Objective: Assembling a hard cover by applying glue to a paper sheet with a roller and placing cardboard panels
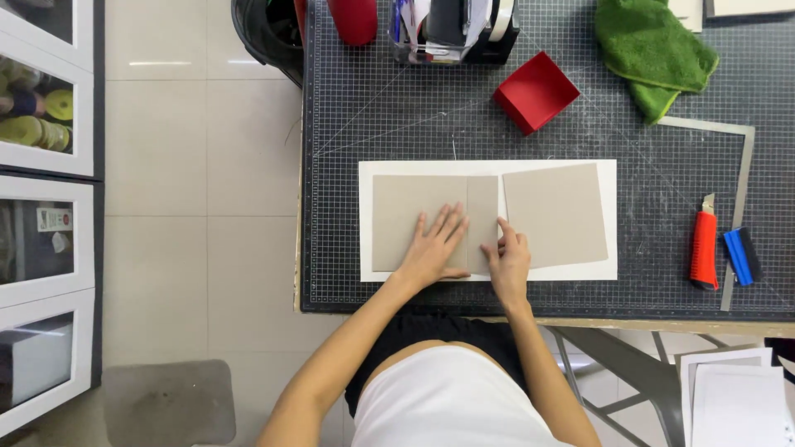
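Observation:
A white sheet point(596, 215) lies on the dark cutting mat point(397, 124). On it sit three grey board pieces: a left square point(397, 215), a narrow strip point(482, 207) beside it, and a right square point(555, 211) slightly tilted. My left hand point(432, 248) rests flat with fingers spread on the left square near the strip. My right hand point(507, 258) presses its fingertips on the strip's lower right edge, holding nothing.
A red paper box point(537, 91) and a green cloth point(654, 54) lie at the back. A metal square ruler point(741, 190), a red utility knife point(704, 248) and a blue scraper point(743, 257) sit to the right. An organiser point(451, 29) stands at the far edge.

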